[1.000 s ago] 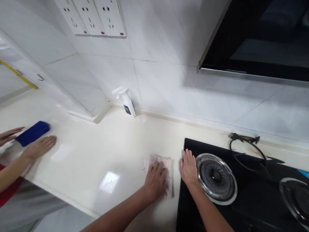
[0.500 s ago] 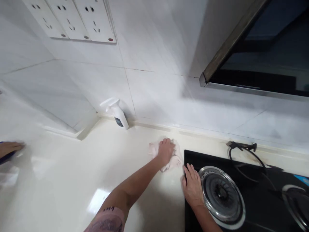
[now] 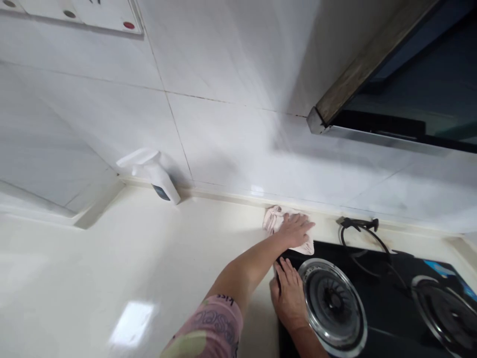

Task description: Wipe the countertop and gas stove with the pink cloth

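My left hand (image 3: 293, 231) presses down on a crumpled pale pink cloth (image 3: 275, 219), its fingers bent over the fabric. The cloth lies on the strip of cream counter behind the stove's back left corner, partly over the black edge. My right hand (image 3: 289, 291) rests palm down on the left edge of the black gas stove (image 3: 387, 308), beside the left burner (image 3: 333, 303). Its fingers are stretched out and hold nothing. A sleeve with printed letters covers my left upper arm.
A white spray bottle (image 3: 164, 181) leans against the tiled wall at the left. A dark cable (image 3: 359, 224) loops over the stove's back edge. The range hood (image 3: 391, 136) juts out at upper right. Cream counter (image 3: 149, 268) stretches to the left.
My left hand and the cloth have moved right and back, from the counter to the stove's rear corner. The view has shifted right; another hand at the far left is out of frame.
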Demonstrator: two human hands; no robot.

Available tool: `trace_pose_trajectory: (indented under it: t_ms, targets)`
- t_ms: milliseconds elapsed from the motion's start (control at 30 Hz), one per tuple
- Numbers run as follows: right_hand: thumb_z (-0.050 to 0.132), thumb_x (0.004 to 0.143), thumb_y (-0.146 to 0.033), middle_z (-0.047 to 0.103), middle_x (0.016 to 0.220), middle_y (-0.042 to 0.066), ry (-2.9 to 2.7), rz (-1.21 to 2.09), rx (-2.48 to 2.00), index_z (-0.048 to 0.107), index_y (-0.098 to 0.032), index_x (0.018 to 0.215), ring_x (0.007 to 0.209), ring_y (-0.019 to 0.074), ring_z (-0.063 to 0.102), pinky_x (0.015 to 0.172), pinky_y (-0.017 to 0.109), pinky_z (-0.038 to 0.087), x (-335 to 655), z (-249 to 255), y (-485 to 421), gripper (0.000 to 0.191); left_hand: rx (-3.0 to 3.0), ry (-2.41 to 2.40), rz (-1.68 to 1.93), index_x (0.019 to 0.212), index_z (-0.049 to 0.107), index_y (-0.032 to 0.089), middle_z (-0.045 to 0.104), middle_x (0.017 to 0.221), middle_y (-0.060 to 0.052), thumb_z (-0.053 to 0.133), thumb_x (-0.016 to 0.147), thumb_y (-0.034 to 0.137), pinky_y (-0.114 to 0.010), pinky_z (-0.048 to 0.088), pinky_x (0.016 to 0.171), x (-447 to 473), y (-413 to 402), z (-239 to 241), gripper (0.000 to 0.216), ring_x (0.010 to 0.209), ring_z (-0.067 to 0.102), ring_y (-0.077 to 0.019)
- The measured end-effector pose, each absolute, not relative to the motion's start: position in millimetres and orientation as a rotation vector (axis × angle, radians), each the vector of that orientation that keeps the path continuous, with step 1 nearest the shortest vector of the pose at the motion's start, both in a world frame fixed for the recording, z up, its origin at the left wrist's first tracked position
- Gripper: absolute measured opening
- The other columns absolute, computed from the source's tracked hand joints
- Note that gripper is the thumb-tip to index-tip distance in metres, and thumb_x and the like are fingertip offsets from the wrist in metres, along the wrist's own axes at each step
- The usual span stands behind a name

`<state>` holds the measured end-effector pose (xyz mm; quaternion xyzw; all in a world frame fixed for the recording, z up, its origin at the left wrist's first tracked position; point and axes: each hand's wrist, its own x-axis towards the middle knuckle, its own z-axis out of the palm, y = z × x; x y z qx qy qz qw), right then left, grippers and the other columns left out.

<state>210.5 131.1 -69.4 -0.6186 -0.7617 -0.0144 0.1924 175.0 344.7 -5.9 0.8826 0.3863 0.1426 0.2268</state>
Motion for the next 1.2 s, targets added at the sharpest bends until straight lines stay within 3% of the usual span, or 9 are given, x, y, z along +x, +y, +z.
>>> trace_pose_trajectory:
  t_ms: [100, 267, 400, 567, 700, 800, 900, 1067, 1200]
  targets:
    - [0.042, 0.103, -0.029, 0.058, 0.156, 0.013, -2.144, -0.038, -1.73, 0.058, -0.02, 0.148, 0.152, 0.0311, 0.044, 0.123, 0.051, 0.035, 212.1, -69.0, 130.5, 0.048, 2.432, 1.022, 0.29, 0.153, 0.055, 0.03, 0.033, 0.174, -0.006, 0.047, 0.102, 0.041, -0.061, 0.016, 0.129, 177.0, 345.0, -13.9, 0.053, 0.16, 0.026, -0.0299]
    - [0.044, 0.102, -0.025, 0.057, 0.157, 0.014, -2.153, -0.075, -1.698, 0.058, -0.019, 0.148, 0.151, 0.0304, 0.044, 0.123, 0.051, 0.034, 213.1, -67.3, 130.0, 0.049, 2.413, 1.107, 0.217, 0.161, 0.044, 0.033, 0.028, 0.176, -0.004, 0.042, 0.099, 0.068, -0.064, 0.004, 0.131, 124.9, 338.2, -15.3, 0.07, 0.163, 0.02, -0.0319]
    - [0.045, 0.1, -0.022, 0.057, 0.157, 0.013, -2.162, -0.09, -1.696, 0.059, -0.018, 0.146, 0.151, 0.0304, 0.045, 0.123, 0.05, 0.034, 213.4, -65.2, 129.9, 0.048, 2.438, 1.315, 0.168, 0.162, 0.039, 0.038, 0.026, 0.177, -0.001, 0.043, 0.094, 0.081, -0.068, 0.006, 0.13, 38.6, 328.3, -8.5, 0.081, 0.163, 0.021, -0.0341]
    - [0.046, 0.1, -0.022, 0.056, 0.157, 0.013, -2.17, -0.08, -1.706, 0.059, -0.019, 0.147, 0.151, 0.0293, 0.044, 0.122, 0.048, 0.034, 211.6, -63.1, 130.1, 0.049, 2.326, 1.695, 0.056, 0.166, 0.033, 0.032, 0.019, 0.178, -0.007, 0.05, 0.091, 0.08, -0.073, 0.008, 0.128, -83.7, 314.2, 1.8, 0.09, 0.163, 0.019, -0.0385]
    - [0.047, 0.098, -0.02, 0.056, 0.157, 0.013, -2.162, -0.078, -1.732, 0.06, -0.018, 0.146, 0.151, 0.03, 0.044, 0.123, 0.047, 0.031, 207.9, -61.3, 130.7, 0.05, 2.109, 2.109, 0.045, 0.167, 0.031, 0.027, 0.017, 0.179, -0.011, 0.043, 0.096, 0.076, -0.07, 0.015, 0.127, -130.8, 302.1, 4.2, 0.086, 0.163, 0.018, -0.0371]
    - [0.046, 0.097, -0.02, 0.057, 0.157, 0.013, -2.161, -0.085, -1.754, 0.061, -0.017, 0.145, 0.152, 0.0304, 0.043, 0.125, 0.048, 0.029, 205.7, -61.2, 131.7, 0.049, 2.027, 2.265, 0.176, 0.161, 0.043, 0.027, 0.025, 0.177, -0.012, 0.037, 0.104, 0.061, -0.069, 0.022, 0.123, -113.5, 297.2, 0.3, 0.067, 0.161, 0.021, -0.039]
    - [0.046, 0.097, -0.02, 0.057, 0.156, 0.013, -2.162, -0.089, -1.762, 0.061, -0.018, 0.144, 0.151, 0.0303, 0.044, 0.125, 0.047, 0.029, 205.5, -62.8, 132.5, 0.05, 2.15, 2.048, 0.261, 0.154, 0.054, 0.03, 0.036, 0.173, -0.01, 0.034, 0.106, 0.049, -0.068, 0.027, 0.12, -62.6, 300.5, -5.5, 0.054, 0.158, 0.027, -0.0395]
    - [0.044, 0.097, -0.021, 0.057, 0.157, 0.014, -2.192, -0.098, -1.787, 0.061, -0.017, 0.144, 0.152, 0.0307, 0.043, 0.124, 0.049, 0.029, 207.7, -64.1, 132.3, 0.051, 2.339, 1.663, 0.33, 0.144, 0.063, 0.036, 0.049, 0.165, -0.003, 0.028, 0.108, 0.043, -0.059, 0.034, 0.117, 48.6, 316.5, -11.1, 0.05, 0.154, 0.035, -0.0306]
    - [0.044, 0.096, -0.022, 0.059, 0.153, 0.016, -2.2, -0.123, -1.77, 0.061, -0.015, 0.143, 0.15, 0.0315, 0.044, 0.123, 0.05, 0.031, 209.2, -65.0, 132.3, 0.05, 2.452, 1.309, 0.352, 0.133, 0.07, 0.038, 0.053, 0.162, 0.002, 0.035, 0.107, 0.042, -0.054, 0.035, 0.119, 133.1, 323.7, -11.0, 0.044, 0.149, 0.041, -0.026]
